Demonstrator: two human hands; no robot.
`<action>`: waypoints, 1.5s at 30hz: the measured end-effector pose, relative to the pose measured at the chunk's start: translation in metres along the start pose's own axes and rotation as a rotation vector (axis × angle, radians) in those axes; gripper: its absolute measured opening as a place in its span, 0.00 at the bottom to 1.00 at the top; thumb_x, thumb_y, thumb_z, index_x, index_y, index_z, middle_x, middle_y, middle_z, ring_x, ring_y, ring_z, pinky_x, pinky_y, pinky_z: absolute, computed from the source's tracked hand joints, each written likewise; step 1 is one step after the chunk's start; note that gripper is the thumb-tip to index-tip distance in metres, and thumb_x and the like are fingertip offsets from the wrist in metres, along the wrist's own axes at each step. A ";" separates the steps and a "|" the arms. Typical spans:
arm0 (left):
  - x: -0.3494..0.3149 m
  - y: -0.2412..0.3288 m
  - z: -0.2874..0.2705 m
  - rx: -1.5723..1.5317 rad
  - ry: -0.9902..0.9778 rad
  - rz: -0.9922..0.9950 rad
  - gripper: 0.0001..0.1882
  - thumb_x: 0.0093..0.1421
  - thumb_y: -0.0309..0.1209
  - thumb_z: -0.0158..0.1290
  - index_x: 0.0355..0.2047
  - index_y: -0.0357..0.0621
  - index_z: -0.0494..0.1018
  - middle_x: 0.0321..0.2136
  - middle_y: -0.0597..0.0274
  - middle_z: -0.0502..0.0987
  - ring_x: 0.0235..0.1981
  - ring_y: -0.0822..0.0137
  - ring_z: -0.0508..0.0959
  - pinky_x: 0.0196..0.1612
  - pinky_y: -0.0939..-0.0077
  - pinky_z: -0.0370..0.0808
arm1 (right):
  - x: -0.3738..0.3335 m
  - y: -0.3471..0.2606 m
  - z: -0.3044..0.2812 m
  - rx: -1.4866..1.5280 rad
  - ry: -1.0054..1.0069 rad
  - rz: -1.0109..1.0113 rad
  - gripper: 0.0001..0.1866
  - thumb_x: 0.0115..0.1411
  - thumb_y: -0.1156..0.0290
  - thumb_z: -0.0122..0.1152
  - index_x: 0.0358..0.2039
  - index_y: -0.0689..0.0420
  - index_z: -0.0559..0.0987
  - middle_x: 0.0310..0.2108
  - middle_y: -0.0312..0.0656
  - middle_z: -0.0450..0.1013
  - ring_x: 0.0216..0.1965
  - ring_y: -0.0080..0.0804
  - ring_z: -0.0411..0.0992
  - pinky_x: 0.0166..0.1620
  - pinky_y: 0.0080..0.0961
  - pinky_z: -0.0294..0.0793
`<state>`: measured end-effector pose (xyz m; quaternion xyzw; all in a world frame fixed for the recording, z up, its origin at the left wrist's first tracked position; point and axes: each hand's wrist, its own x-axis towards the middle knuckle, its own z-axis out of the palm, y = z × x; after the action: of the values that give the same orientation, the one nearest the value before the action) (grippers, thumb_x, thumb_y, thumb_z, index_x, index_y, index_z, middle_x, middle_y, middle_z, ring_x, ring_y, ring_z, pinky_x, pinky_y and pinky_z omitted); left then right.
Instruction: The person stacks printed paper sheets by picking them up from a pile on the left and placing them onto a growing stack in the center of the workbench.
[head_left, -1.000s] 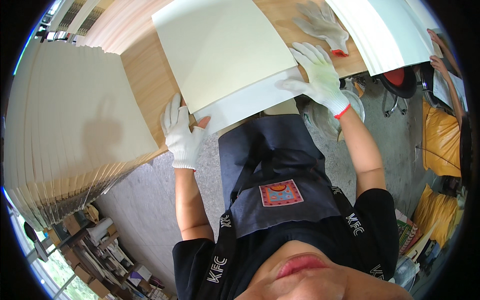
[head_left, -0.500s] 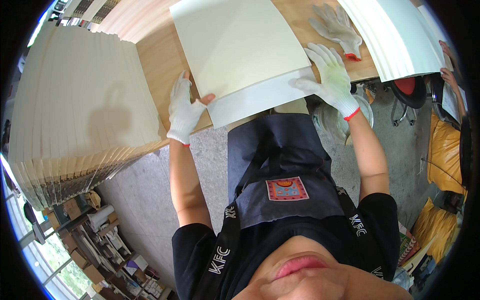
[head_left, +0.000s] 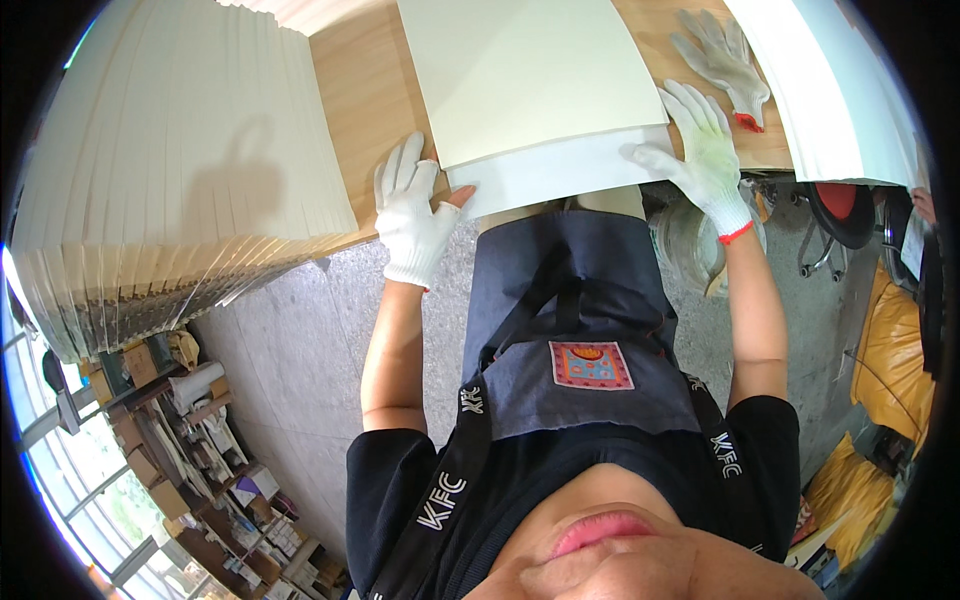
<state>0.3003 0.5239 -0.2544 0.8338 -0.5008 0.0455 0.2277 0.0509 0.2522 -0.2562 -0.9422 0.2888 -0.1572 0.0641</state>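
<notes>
A large cream sheet (head_left: pixel 535 75) lies on the wooden table, over a white sheet (head_left: pixel 560 172) whose near strip shows and overhangs the table edge. My left hand (head_left: pixel 412 210), in a white knit glove with the thumb tip bare, is at the near left corner. Its thumb touches the white sheet's edge and its fingers stretch out beside the left side. My right hand (head_left: pixel 708 155), in a white glove with a greenish stain and red cuff, is open at the near right corner. Its thumb lies over the white strip, fingers spread along the right side.
A tall stack of cream sheets (head_left: pixel 180 130) stands at the left, and a white stack (head_left: pixel 835 90) at the right. A spare glove (head_left: pixel 725 62) lies between. Below are a round container (head_left: pixel 685 240), a red-seated chair (head_left: pixel 840 205) and yellow bags (head_left: pixel 890 340). Cluttered shelving (head_left: pixel 200 440) is at lower left.
The whole view has shifted, so the table and sheets sit higher and further right. Both hands keep about the same places at the sheets' near corners.
</notes>
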 end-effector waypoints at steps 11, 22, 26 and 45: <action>-0.002 0.001 0.001 0.034 -0.030 0.016 0.26 0.50 0.40 0.66 0.43 0.35 0.74 0.62 0.48 0.67 0.63 0.46 0.64 0.66 0.56 0.59 | 0.000 0.003 0.002 -0.026 0.072 -0.039 0.46 0.52 0.32 0.61 0.60 0.56 0.72 0.63 0.44 0.65 0.66 0.42 0.59 0.69 0.42 0.52; -0.003 0.007 0.002 0.032 0.075 -0.045 0.30 0.45 0.38 0.69 0.47 0.39 0.73 0.57 0.50 0.71 0.60 0.45 0.66 0.62 0.56 0.64 | -0.001 0.003 0.004 -0.024 0.069 -0.028 0.46 0.52 0.33 0.62 0.61 0.54 0.71 0.65 0.43 0.64 0.68 0.42 0.58 0.70 0.41 0.51; 0.018 0.042 -0.019 -0.048 -0.038 0.214 0.39 0.33 0.35 0.75 0.50 0.48 0.73 0.50 0.60 0.74 0.52 0.52 0.72 0.54 0.59 0.72 | -0.003 0.002 0.006 -0.033 0.107 -0.034 0.46 0.51 0.32 0.61 0.60 0.55 0.71 0.63 0.43 0.66 0.66 0.41 0.59 0.69 0.41 0.53; 0.037 0.047 -0.039 -0.137 -0.157 0.234 0.28 0.48 0.37 0.67 0.50 0.43 0.74 0.52 0.56 0.74 0.55 0.52 0.73 0.55 0.64 0.72 | 0.072 -0.021 -0.029 0.122 -0.376 -0.218 0.18 0.68 0.55 0.48 0.44 0.48 0.84 0.47 0.39 0.78 0.51 0.46 0.70 0.56 0.38 0.68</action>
<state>0.2846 0.4917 -0.1924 0.7533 -0.6128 -0.0278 0.2373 0.1085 0.2277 -0.2061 -0.9749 0.1582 -0.0018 0.1565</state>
